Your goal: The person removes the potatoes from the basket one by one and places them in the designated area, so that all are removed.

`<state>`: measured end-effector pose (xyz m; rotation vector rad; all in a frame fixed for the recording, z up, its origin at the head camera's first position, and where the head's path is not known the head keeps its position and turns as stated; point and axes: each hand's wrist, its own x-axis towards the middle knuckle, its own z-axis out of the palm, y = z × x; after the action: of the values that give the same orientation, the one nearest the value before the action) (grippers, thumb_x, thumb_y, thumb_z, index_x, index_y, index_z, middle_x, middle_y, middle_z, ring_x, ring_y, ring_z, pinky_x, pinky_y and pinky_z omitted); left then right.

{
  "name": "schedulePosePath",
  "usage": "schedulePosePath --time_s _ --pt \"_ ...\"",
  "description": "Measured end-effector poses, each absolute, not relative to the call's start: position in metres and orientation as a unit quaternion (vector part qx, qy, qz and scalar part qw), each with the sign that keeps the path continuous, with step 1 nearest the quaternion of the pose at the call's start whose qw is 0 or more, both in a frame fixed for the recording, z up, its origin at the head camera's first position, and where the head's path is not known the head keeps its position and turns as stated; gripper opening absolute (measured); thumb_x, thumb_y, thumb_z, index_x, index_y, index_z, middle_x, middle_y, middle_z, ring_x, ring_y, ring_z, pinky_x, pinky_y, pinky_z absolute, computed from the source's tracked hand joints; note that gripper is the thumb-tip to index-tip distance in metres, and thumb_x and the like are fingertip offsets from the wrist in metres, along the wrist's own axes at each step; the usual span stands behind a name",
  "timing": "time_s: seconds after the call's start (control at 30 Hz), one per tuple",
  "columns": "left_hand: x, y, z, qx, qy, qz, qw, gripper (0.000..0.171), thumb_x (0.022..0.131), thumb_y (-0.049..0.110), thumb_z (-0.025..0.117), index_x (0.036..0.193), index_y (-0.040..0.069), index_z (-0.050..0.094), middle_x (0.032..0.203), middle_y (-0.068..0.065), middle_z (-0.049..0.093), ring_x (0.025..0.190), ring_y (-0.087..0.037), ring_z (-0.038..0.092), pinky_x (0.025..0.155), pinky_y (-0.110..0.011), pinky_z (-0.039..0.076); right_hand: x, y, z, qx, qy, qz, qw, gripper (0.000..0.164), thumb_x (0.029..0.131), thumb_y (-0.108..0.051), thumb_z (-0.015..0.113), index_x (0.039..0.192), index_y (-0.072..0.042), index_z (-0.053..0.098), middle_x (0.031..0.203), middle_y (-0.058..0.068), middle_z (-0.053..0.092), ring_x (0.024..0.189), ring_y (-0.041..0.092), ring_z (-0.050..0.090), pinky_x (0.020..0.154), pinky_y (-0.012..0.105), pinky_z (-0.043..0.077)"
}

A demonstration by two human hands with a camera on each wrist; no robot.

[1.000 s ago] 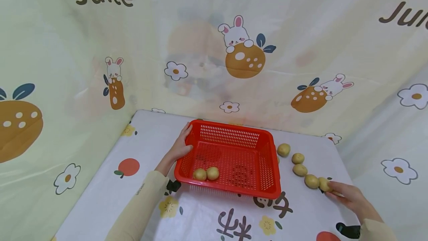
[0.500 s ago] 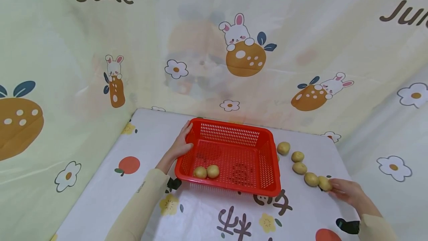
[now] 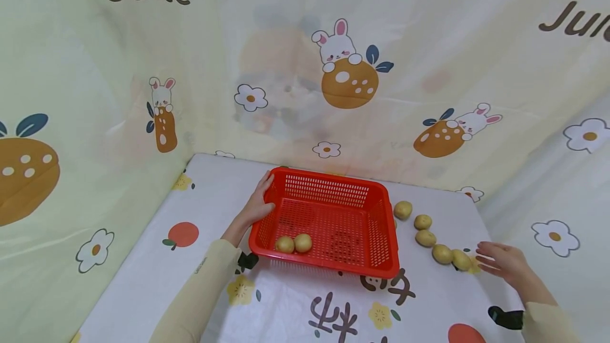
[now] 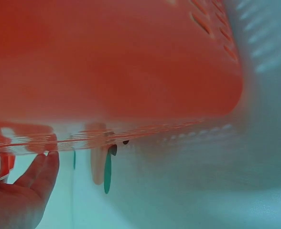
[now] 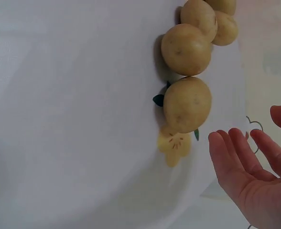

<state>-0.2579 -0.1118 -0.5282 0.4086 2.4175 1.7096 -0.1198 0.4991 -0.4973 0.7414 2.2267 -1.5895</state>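
My left hand point(image 3: 254, 209) holds the left rim of a red plastic basket point(image 3: 324, 267), thumb over the inside and fingers along the outer side. In the left wrist view the basket's red wall point(image 4: 112, 62) fills the upper part, with the fingers point(image 4: 45, 174) at its lower edge. Two potatoes point(image 3: 302, 243) lie inside, by the front left corner. My right hand point(image 3: 506, 265), fingers loosely extended and holding nothing, hovers just right of the nearest potato point(image 3: 460, 260). The right wrist view shows a gap between the fingertips and that potato point(image 5: 187, 105).
Several more potatoes form a curved row right of the basket, from a back one point(image 3: 403, 210) down to a front one point(image 3: 442, 254). Another peeks out behind the basket's right wall. A white printed cloth point(image 3: 281, 311) covers the table; patterned curtains point(image 3: 286, 68) hang around it.
My right hand has released the end potato and drawn back to the right, its fingers spreading. The left hand and basket have stayed in place.
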Motion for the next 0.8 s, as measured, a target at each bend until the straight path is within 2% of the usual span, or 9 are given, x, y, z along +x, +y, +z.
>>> schedulePosePath --time_s 0.17,0.3,0.4,0.5,0.7,0.8 --pt "-0.261 -0.112 -0.534 0.131 0.807 0.571 0.077 0.088 0.078 -0.008 0.054 0.158 0.007 0.019 0.166 -0.001 0.003 0.148 -0.03 0.014 0.101 -0.051 0.044 -0.122 0.488 -0.489 0.212 0.802 -0.537 0.153 0.072 0.103 -0.033 0.047 0.146 0.018 0.018 0.115 0.02 0.064 0.095 0.019 0.068 0.084 0.039 0.056" --pt "-0.263 -0.111 -0.54 0.128 0.81 0.568 0.072 0.089 0.078 -0.008 0.055 0.158 0.009 0.02 0.166 0.001 0.004 0.148 -0.029 0.014 0.101 -0.051 0.045 -0.126 0.473 -0.483 0.158 0.813 -0.535 0.167 0.068 0.105 -0.032 0.043 0.145 0.018 0.02 0.118 0.016 0.065 0.101 0.023 0.068 0.087 0.04 0.055" --pt "-0.262 -0.111 -0.539 0.128 0.811 0.567 0.071 0.088 0.078 -0.007 0.055 0.158 0.009 0.02 0.166 0.0 0.004 0.148 -0.03 0.014 0.101 -0.051 0.044 -0.13 0.463 -0.478 0.13 0.803 -0.553 0.18 0.066 0.105 -0.032 0.043 0.144 0.018 0.023 0.112 0.002 0.067 0.101 0.02 0.069 0.089 0.041 0.054" --pt "-0.262 -0.11 -0.539 0.126 0.811 0.567 0.072 0.088 0.078 -0.007 0.054 0.158 0.009 0.02 0.166 0.0 0.004 0.148 -0.029 0.013 0.102 -0.051 0.043 -0.135 0.452 -0.473 0.113 0.791 -0.57 0.19 0.064 0.105 -0.032 0.044 0.143 0.017 0.027 0.109 -0.006 0.067 0.102 0.02 0.068 0.09 0.042 0.053" --pt "-0.261 -0.11 -0.539 0.125 0.809 0.57 0.076 0.089 0.078 -0.008 0.054 0.158 0.01 0.02 0.166 0.001 0.003 0.148 -0.028 0.012 0.102 -0.05 0.044 -0.145 0.428 -0.464 0.09 0.779 -0.585 0.208 0.062 0.104 -0.032 0.045 0.143 0.014 0.031 0.112 -0.003 0.066 0.104 0.02 0.067 0.091 0.042 0.053" --pt "-0.261 -0.11 -0.538 0.126 0.809 0.569 0.072 0.089 0.078 -0.007 0.054 0.158 0.009 0.02 0.166 0.0 0.003 0.148 -0.029 0.012 0.103 -0.051 0.043 -0.149 0.415 -0.462 0.088 0.753 -0.616 0.214 0.052 0.104 -0.031 0.048 0.14 0.007 0.043 0.111 -0.003 0.067 0.102 0.018 0.068 0.092 0.041 0.052"
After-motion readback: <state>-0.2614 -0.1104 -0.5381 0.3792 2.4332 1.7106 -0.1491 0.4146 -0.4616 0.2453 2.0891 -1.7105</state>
